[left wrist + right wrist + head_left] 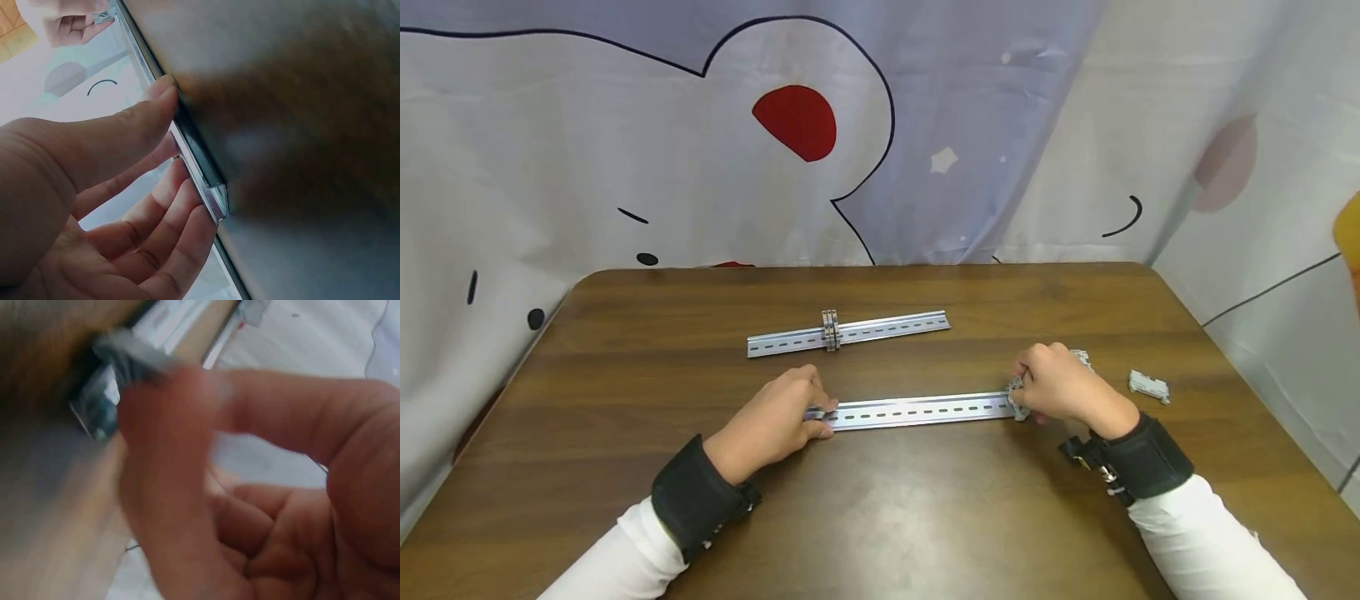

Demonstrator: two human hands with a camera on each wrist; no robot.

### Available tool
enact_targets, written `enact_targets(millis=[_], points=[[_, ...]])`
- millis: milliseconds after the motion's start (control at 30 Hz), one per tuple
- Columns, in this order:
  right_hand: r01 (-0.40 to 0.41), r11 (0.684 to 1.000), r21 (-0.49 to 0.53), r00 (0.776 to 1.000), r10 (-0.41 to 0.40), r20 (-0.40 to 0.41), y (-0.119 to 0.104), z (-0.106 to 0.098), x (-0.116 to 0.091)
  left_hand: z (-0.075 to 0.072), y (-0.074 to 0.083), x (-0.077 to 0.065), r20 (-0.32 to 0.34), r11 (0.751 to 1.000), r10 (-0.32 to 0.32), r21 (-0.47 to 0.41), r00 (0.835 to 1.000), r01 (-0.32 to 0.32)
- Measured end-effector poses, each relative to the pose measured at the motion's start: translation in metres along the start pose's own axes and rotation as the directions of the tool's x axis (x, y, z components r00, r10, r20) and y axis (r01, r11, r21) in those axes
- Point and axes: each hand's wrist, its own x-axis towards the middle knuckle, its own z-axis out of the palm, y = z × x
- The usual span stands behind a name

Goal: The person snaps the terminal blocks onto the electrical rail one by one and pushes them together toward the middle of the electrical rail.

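Note:
A slotted metal DIN rail (917, 411) lies across the middle of the table. My left hand (778, 417) pinches its left end, thumb on the near edge and fingers on the far edge; the left wrist view shows the rail (201, 156) between thumb and fingertips. At the rail's right end, my right hand (1060, 387) pinches a small grey terminal block (1018, 398) between thumb and index finger. In the right wrist view this block (134, 356) is blurred and sits across the rail's end, partly hidden by the fingertips.
Farther back lies a second DIN rail (895, 327) with several thin terminal blocks (831, 330) clipped near its middle. A loose grey block (1148, 386) rests to the right of my right hand. Another block (1082, 358) shows partly behind that hand. A printed curtain (962, 125) hangs behind the table.

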Motion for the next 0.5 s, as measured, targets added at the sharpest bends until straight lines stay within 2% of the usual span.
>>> enact_targets(millis=[100,167,300,367,500], points=[[-0.008,0.997,0.078,0.996,0.001,0.090,0.007,-0.009,-0.004,0.001,0.001,-0.001,-0.012,1.000,0.008,0.007,1.000,-0.008],[0.015,0.992,0.124,0.992,-0.030,0.123,0.012,-0.015,-0.005,0.001,0.001,-0.001,-0.021,1.000,0.013,0.009,1.000,-0.012],[0.041,0.963,0.266,0.978,-0.093,0.186,0.022,-0.021,-0.003,-0.001,0.001,-0.002,-0.024,1.000,0.015,0.007,1.000,-0.015],[0.015,0.930,0.367,0.966,-0.108,0.235,0.027,-0.020,0.000,-0.001,0.001,-0.002,-0.021,1.000,0.013,0.006,1.000,-0.013],[-0.065,0.822,0.566,0.945,-0.131,0.299,0.031,-0.011,0.007,-0.001,0.001,0.000,-0.018,1.000,0.013,0.002,1.000,-0.013]])
